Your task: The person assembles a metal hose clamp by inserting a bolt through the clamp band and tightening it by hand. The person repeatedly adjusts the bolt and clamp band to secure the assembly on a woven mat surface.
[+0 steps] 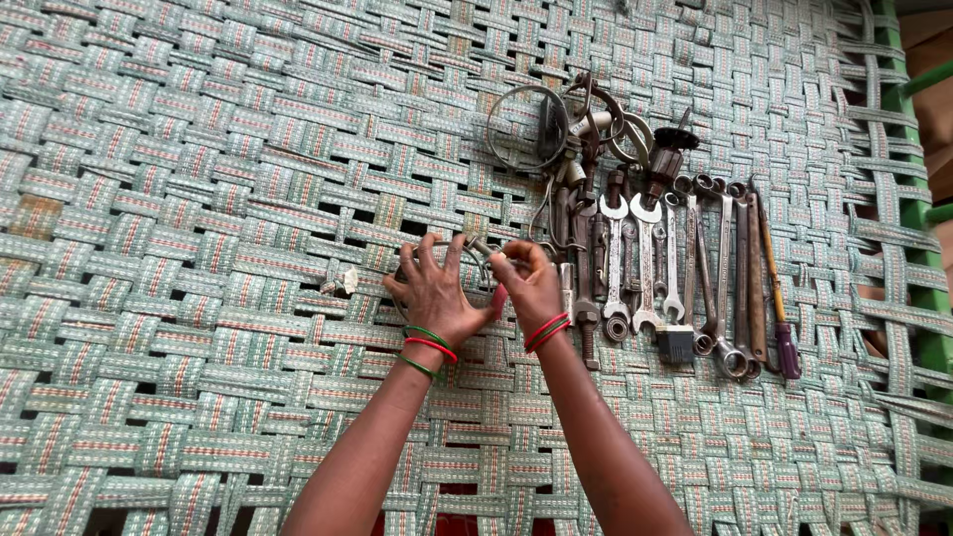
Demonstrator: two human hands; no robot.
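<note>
— Fingers first: on our left hand (434, 293) they are spread and curled over the left side of a thin metal ring (467, 250), thumb underneath. Do we agree?

— We do. On our right hand (528, 281) the fingers are pressed together, pinching the ring's right end, with something pink showing at the palm; we cannot tell what it is.

— Where does the ring sit, then?

— Between our two hands, touching both, low over the woven cot (199, 199), just left of the row of tools.

— Which hand is nearer?

— Neither really; each has hold of it. The left covers more of the hoop, the right only a small end piece.

— And its axis?

— A round hoop has little of one. We see only the top arc, which runs left to right across the gap between the hands. The small fitting at the right-hand pinch points roughly up and left, though it is too small to be sure.

— Around it?

— Wrenches (645, 268) lie side by side just right of our right hand, long axes running away from us, with a screwdriver (779, 298) at the far right. A larger ring (526, 124) lies beyond them, well apart from our fingers.
</note>
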